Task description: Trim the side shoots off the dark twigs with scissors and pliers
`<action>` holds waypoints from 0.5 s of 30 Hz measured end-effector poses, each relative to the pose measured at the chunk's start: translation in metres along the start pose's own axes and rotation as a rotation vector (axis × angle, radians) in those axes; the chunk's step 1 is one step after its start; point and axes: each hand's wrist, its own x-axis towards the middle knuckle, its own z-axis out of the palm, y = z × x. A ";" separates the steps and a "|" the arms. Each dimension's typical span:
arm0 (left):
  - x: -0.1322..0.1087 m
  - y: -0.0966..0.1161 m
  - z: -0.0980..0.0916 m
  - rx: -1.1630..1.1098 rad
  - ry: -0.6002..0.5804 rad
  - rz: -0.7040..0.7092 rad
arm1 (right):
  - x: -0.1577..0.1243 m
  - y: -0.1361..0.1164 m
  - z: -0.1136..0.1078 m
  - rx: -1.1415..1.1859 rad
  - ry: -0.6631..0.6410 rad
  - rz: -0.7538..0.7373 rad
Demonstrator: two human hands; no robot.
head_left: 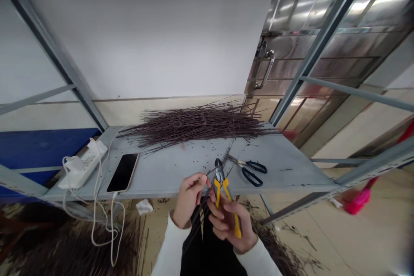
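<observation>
Near the front edge of the grey shelf, my right hand (231, 222) is closed around the yellow handles of a pair of cutting pliers (220, 177). The dark jaws point away from me. Just left of it, my left hand (191, 194) pinches thin dark twigs (201, 213) that run down toward my lap. The twigs pass close beside the pliers' jaws; I cannot tell whether they touch. Beyond the pliers lie black-handled scissors (250, 170). At the back of the shelf spreads a large pile of dark twigs (200, 123).
A phone (123, 173) on a white cable and a power strip (84, 166) with chargers sit at the shelf's left. Grey metal posts (318, 47) frame the shelf (297, 168). More twigs (80, 246) cover the floor at lower left. A steel door (291, 43) stands behind at right.
</observation>
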 end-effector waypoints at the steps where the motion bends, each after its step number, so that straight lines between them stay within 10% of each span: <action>1: -0.002 0.001 0.000 0.010 -0.015 -0.006 | 0.000 -0.002 0.000 -0.131 0.086 -0.057; 10: -0.014 0.011 -0.002 -0.002 -0.207 -0.093 | -0.006 -0.041 -0.028 -1.401 0.459 -0.668; 15: -0.007 0.007 -0.013 0.064 0.006 -0.021 | -0.015 -0.072 -0.047 -1.780 0.426 -0.758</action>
